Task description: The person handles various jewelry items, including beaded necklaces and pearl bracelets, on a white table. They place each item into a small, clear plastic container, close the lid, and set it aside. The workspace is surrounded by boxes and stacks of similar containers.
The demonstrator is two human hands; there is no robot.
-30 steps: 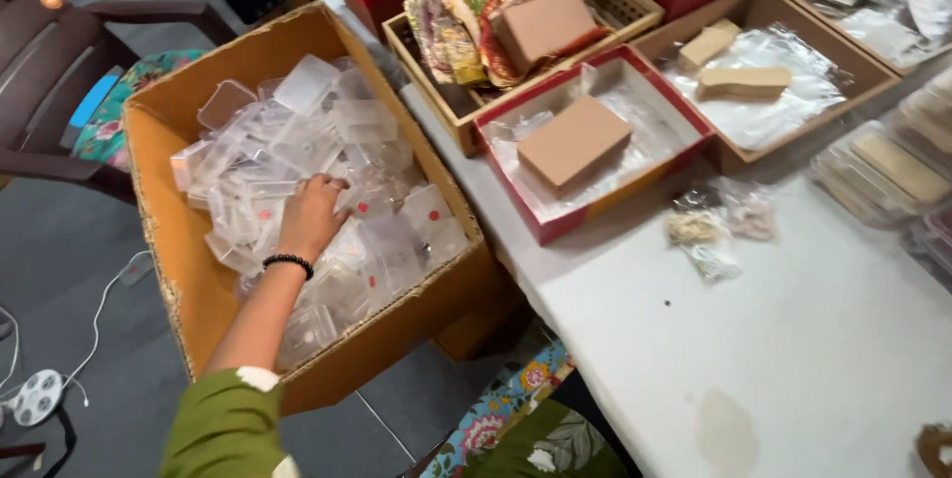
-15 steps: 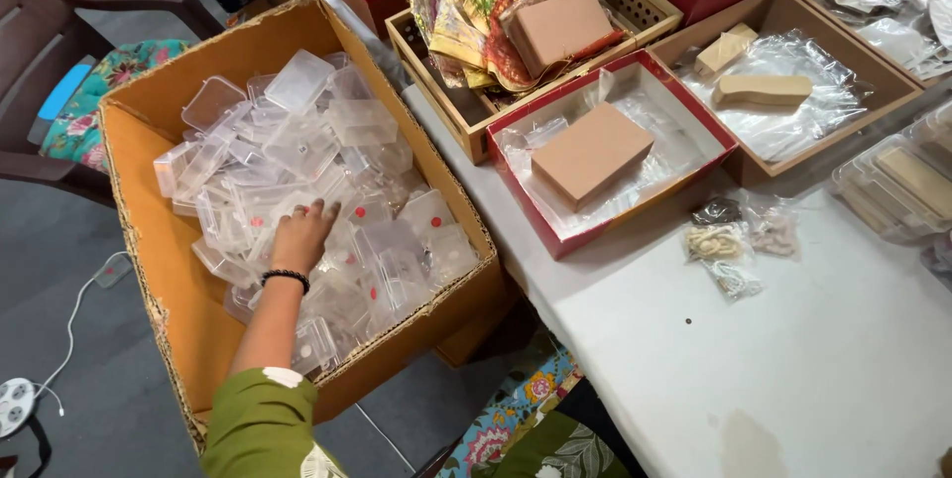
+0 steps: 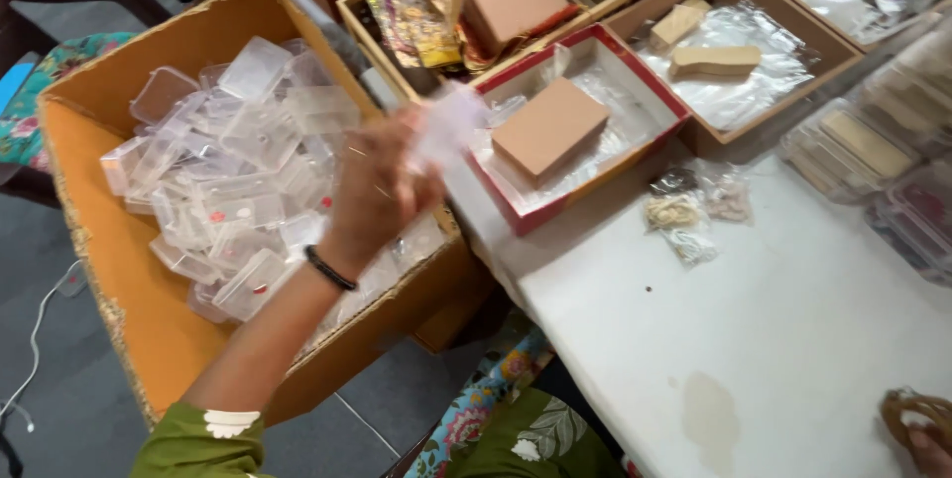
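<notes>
While left hand (image 3: 382,190) grips clear case (image 3: 448,124), box rim (image 3: 451,230) below.

Cardboard box (image 3: 119,339) on floor, left of desk (image 3: 793,339), touching its edge; plastic cases (image 3: 238,180) piled inside. Left hand (image 3: 382,190) above box's right wall, small clear case (image 3: 448,124) in grip. Tray (image 3: 635,156) with flat block (image 3: 548,128) on desk, right of hand. Small bags (image 3: 694,210) just before tray.
</notes>
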